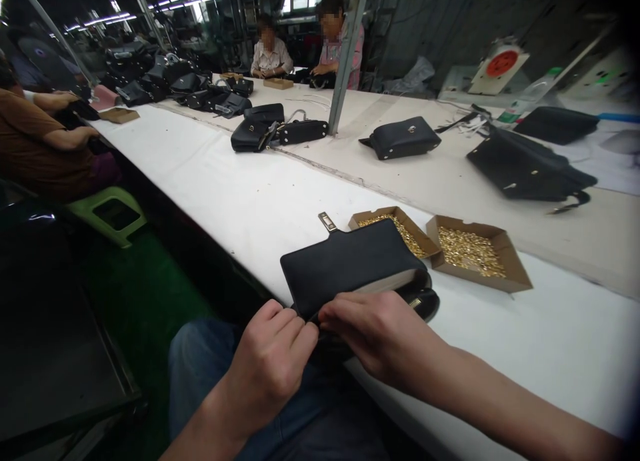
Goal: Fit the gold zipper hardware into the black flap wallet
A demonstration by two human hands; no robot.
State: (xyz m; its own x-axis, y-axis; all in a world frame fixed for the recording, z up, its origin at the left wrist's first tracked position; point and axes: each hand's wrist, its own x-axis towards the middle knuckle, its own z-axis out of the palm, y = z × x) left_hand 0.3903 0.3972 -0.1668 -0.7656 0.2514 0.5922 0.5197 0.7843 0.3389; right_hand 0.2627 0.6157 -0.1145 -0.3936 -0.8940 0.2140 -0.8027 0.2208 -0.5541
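Note:
A black handbag [350, 258] lies at the table's near edge, its flap folded back and a gold clasp plate [327, 222] at the flap's tip. The pale lining shows in its open mouth. My left hand [277, 348] is closed on the bag's near left corner, fingers curled. Beside it, my right hand [375, 328] pinches the bag's near edge, fingertips close to the left hand's. Whatever small part lies between the fingertips is hidden. Just behind the bag stand two cardboard trays, a left tray [425, 238] and a right tray [515, 271], holding small gold metal pieces [470, 251].
Several black bags stand about the long white table [200, 174], including a bag [407, 138] and a bag [530, 164] at right. A metal post [345, 68] rises mid-table. A bottle [533, 94] stands far right. Co-workers sit behind and left; a green stool [113, 208] is at left.

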